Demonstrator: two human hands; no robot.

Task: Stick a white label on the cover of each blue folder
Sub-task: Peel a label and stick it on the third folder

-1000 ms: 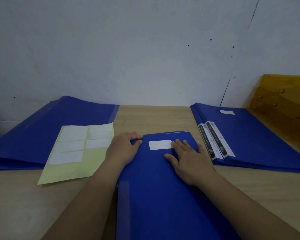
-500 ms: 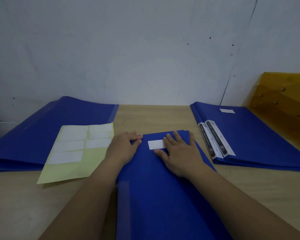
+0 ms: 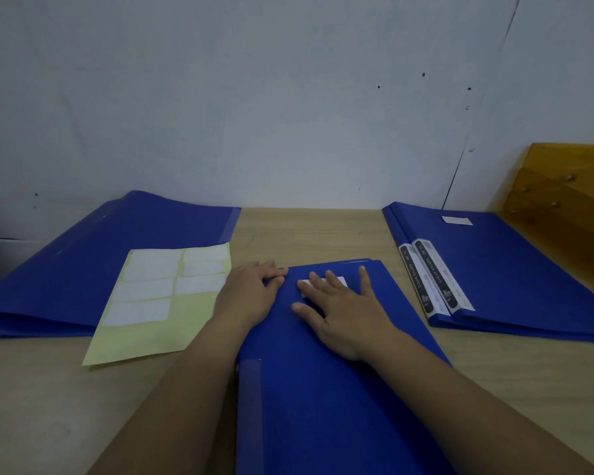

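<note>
**Blue folder under both hands, white label beneath the fingers**

Blue plastic fills the middle of the table: the centre folder [image 3: 323, 389] lies closed and flat, running from the near edge up toward the wall. Near its far end sits a white label [image 3: 340, 282], mostly covered by the right hand [image 3: 343, 313], which lies palm down with its fingers straight and spread, pressing on the sticker. Only slivers of white show between and beside the fingers. The left hand [image 3: 251, 296] rests on the folder's far left corner, fingers bent over the edge and thumb on the cover, steadying it rather than holding anything loose.

Just left of that hand lies a pale yellow backing sheet [image 3: 144, 334] with several white labels left on its upper part; its lower part is bare. The sheet partly overlaps a stack of blue folders on the left [image 3: 66, 269], whose covers carry no sticker that I can see.

Off to the right, well apart from the hands, another pile of blue folders [image 3: 515, 279] lies on the wooden table [image 3: 528, 378], a small white label [image 3: 456, 220] on the top cover and printed spine strips [image 3: 436, 279] along its left edge. Behind it, in the far right corner, stands a yellowish wooden piece [image 3: 570, 200] studded with metal fasteners. A grey-white wall [image 3: 254, 97] backs the table.
</note>
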